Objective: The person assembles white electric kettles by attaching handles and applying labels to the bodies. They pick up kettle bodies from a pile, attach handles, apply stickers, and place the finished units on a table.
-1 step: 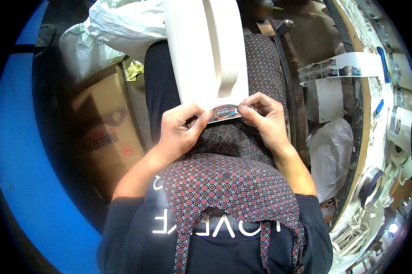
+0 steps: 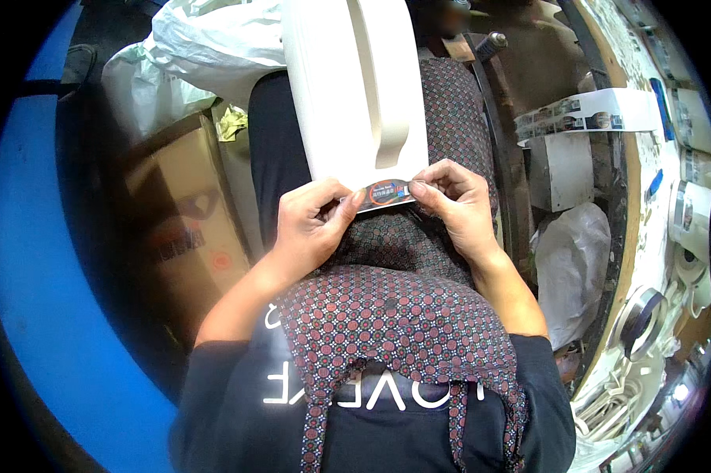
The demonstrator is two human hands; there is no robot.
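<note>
A long white plastic housing (image 2: 332, 102) with a raised handle-like ridge lies across my lap, its narrow end toward me. At that near end a small dark curved label (image 2: 383, 196) with an orange ring and blue patch is stretched between my hands. My left hand (image 2: 316, 221) pinches the label's left end between thumb and fingers. The right end sits in the pinch of my right hand (image 2: 454, 205). The label lies along the housing's near edge; whether it is stuck down there I cannot tell. A patterned apron (image 2: 402, 315) covers my front and lap.
To the left are a cardboard box (image 2: 190, 229), white plastic bags (image 2: 213, 39) and a blue surface (image 2: 40, 276). On the right, a strip of labels (image 2: 588, 112) hangs off a cluttered worktable, where a roll of tape (image 2: 641, 323) lies. A clear bag (image 2: 572, 272) is below.
</note>
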